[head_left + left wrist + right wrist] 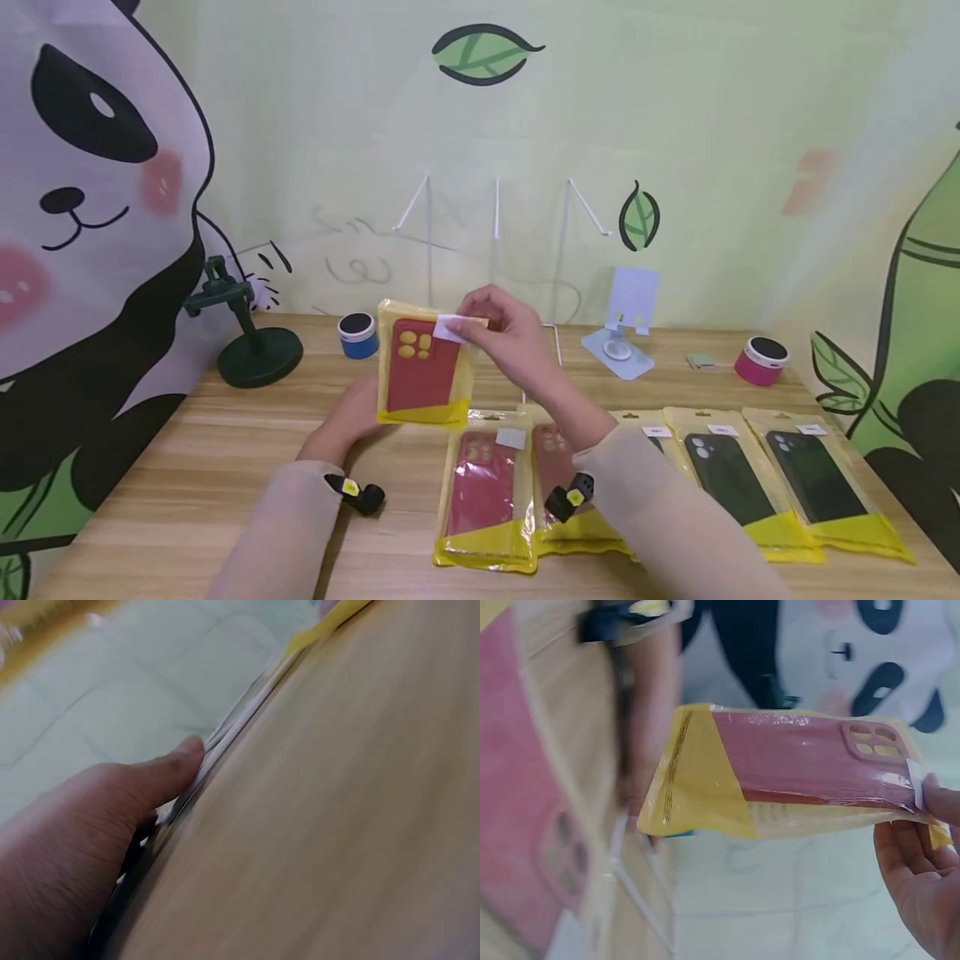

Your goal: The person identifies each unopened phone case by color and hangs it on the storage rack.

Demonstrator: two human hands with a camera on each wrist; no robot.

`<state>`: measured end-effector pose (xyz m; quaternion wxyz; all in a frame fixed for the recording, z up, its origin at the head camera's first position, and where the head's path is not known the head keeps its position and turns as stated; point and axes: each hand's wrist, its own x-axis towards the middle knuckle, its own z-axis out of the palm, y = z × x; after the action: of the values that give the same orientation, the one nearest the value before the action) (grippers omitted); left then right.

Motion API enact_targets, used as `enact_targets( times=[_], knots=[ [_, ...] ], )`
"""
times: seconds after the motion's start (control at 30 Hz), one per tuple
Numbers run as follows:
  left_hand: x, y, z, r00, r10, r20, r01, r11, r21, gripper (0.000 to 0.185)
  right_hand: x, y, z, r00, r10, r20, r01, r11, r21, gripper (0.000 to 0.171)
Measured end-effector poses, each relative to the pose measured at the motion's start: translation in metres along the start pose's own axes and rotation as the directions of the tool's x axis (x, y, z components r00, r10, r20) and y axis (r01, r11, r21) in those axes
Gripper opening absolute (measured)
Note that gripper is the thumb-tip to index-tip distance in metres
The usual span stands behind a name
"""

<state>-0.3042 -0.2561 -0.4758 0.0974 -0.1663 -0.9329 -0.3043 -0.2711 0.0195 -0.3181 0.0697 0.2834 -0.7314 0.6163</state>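
Observation:
My right hand (506, 333) pinches the top corner of a clear-and-yellow pouch (460, 400), beside its white label (447, 328). A red phone case (795, 754) with a camera cutout shows inside it. The pouch is raised above the table and hides much of my left hand (358, 410) in the head view. That hand is low behind it, with its thumb (176, 766) against a thin white strip (229, 739) just over the wood. Its other fingers are hidden, and I cannot tell whether they grip anything.
Several more pouches with red (483, 483) or dark cases (731, 475) lie toward the right. A white wire rack (429, 242) with hooks stands behind. Around it are a green stand (258, 358), blue speaker (358, 337), phone holder (632, 304) and pink speaker (761, 362).

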Motion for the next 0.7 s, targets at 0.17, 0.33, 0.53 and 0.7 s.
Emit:
enact_targets(
  times=[0.17, 0.33, 0.53, 0.7],
  knots=[
    [-0.002, 0.011, 0.005, 0.997, -0.066, 0.049, 0.066, 0.998, -0.015, 0.07, 0.006, -0.023, -0.024, 0.996, 0.018, -0.087, 0.006, 0.963, 0.269, 0.033],
    [-0.002, 0.012, 0.004, 0.996, -0.06, 0.073, 0.056, 0.997, 0.057, 0.09, 0.013, -0.04, -0.046, 0.99, 0.018, -0.142, 0.031, 0.942, 0.335, 0.034],
    [0.001, 0.013, 0.004, 0.991, -0.073, 0.109, 0.066, 0.995, 0.074, 0.094, 0.022, -0.043, -0.059, 0.958, 0.011, -0.288, 0.017, 0.995, 0.097, 0.021],
    [0.001, 0.015, 0.004, 0.991, -0.076, 0.106, 0.068, 0.995, 0.073, 0.093, 0.034, -0.038, -0.062, 0.938, 0.05, -0.343, -0.029, 0.997, 0.065, 0.025]
  ],
)
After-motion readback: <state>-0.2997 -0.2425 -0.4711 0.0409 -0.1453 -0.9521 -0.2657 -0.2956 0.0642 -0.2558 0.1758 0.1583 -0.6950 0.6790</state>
